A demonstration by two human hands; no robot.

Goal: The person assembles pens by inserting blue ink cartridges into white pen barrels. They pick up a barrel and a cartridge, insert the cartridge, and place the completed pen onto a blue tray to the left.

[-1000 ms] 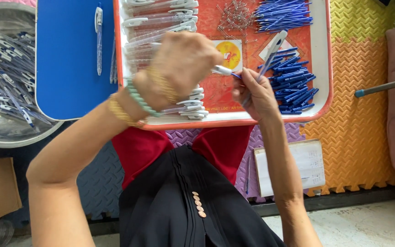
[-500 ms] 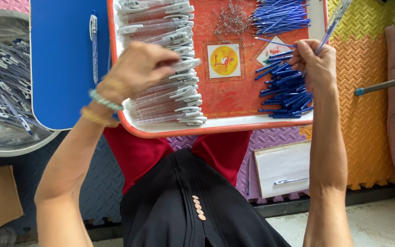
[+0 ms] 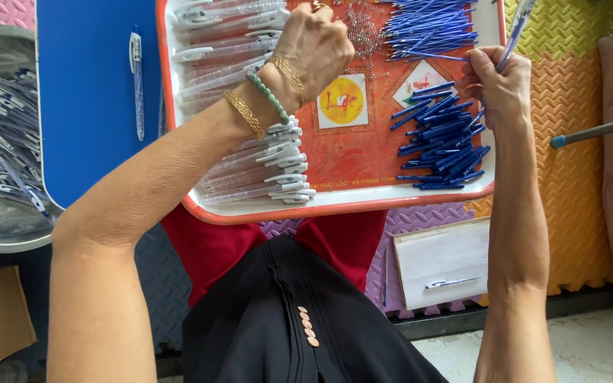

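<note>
Leftward now, left hand [image 3: 313,46] pinches springs [image 3: 363,35]; right hand [image 3: 494,85] grips pen [image 3: 519,25] over tray [image 3: 335,209] edge.

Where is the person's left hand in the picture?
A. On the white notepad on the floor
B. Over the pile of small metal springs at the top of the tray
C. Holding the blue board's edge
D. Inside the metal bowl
B: the left hand sits at the top of the red tray, fingers reaching into the springs, between the clear pen barrels and the blue refills.

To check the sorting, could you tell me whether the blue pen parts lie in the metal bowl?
No, the blue pen parts lie on the red tray, right of the clear barrels.
</note>
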